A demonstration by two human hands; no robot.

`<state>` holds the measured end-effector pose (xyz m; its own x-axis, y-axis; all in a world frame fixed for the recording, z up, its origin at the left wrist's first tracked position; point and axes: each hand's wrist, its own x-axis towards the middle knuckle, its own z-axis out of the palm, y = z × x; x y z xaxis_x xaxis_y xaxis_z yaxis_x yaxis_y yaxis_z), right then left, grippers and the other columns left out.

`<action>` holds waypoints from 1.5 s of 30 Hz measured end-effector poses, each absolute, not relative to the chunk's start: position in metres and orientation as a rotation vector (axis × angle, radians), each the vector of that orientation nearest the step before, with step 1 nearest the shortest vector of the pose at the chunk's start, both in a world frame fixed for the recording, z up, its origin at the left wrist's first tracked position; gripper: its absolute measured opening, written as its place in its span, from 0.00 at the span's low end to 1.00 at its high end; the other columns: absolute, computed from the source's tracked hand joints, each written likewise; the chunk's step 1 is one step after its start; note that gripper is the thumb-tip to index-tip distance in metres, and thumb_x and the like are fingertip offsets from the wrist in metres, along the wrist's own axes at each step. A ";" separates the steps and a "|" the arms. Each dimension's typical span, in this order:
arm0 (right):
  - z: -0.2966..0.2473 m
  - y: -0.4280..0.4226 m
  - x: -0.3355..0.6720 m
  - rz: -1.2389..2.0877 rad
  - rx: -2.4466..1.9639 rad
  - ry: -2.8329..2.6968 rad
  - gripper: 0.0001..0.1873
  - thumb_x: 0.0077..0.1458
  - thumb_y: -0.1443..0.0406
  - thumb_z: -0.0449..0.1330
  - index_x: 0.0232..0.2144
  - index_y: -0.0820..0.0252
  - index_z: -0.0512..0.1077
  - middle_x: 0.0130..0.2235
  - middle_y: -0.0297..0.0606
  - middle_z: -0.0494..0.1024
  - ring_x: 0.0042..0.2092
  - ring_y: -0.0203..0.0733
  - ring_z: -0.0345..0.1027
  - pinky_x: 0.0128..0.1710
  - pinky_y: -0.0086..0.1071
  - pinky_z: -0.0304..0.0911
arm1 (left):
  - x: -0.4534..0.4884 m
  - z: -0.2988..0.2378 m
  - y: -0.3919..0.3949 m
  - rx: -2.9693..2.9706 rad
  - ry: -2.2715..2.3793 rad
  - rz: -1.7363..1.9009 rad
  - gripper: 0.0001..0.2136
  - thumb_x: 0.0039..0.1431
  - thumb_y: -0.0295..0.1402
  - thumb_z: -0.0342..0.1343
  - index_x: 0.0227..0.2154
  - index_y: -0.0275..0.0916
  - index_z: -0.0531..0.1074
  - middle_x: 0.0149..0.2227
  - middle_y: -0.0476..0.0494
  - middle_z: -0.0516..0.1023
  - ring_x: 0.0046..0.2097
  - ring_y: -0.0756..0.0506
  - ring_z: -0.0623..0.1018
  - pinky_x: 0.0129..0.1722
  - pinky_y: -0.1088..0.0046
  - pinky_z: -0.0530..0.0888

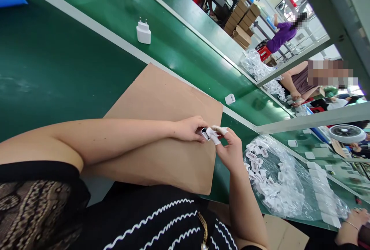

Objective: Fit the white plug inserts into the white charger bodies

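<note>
Over the right part of a brown cardboard sheet (173,165), my left hand (189,128) grips a small white charger housing (205,134) with its dark open end turned toward my right hand (231,148). White coverings wrap the thumb and forefinger of that right hand. Those two fingertips pinch together right at the housing's open end; whatever lies between them is too small and covered to make out. Beyond the sheet, a white plug charger (143,32) with two pins stands on the green bench. Another white housing (230,99) lies near the sheet's far right corner.
To the right, a clear plastic bag (277,177) holds many white plastic parts. White pieces (322,196) lie in a row beyond it, near another person's hand (357,219). A pale rail (185,92) crosses the bench. Metal frame bars (326,117) rise at right.
</note>
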<state>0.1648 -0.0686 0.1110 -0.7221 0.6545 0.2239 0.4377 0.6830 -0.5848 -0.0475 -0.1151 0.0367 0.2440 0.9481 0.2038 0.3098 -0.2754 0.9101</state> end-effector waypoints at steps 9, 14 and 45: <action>0.108 -0.070 0.159 0.420 -0.780 -2.716 0.25 0.54 0.73 0.56 0.52 0.53 0.76 0.39 0.41 0.75 0.42 0.49 0.70 0.41 0.39 0.70 | -0.047 0.037 -0.115 1.723 1.206 1.035 0.11 0.55 0.41 0.67 0.37 0.40 0.82 0.33 0.44 0.76 0.45 0.40 0.74 0.41 0.67 0.71; 0.105 -0.070 0.158 0.332 -0.755 -2.695 0.23 0.53 0.74 0.56 0.49 0.54 0.76 0.38 0.41 0.75 0.41 0.49 0.70 0.39 0.39 0.69 | -0.046 0.036 -0.113 1.749 1.177 1.075 0.11 0.55 0.41 0.66 0.33 0.39 0.81 0.30 0.45 0.75 0.41 0.42 0.73 0.38 0.69 0.69; 0.113 -0.084 0.162 0.905 -1.099 -1.953 0.18 0.56 0.59 0.69 0.49 0.55 0.79 0.42 0.40 0.82 0.42 0.43 0.77 0.45 0.39 0.74 | -0.038 0.055 -0.136 1.700 1.482 0.924 0.40 0.41 0.42 0.74 0.57 0.41 0.65 0.59 0.36 0.70 0.38 0.44 0.76 0.38 0.66 0.73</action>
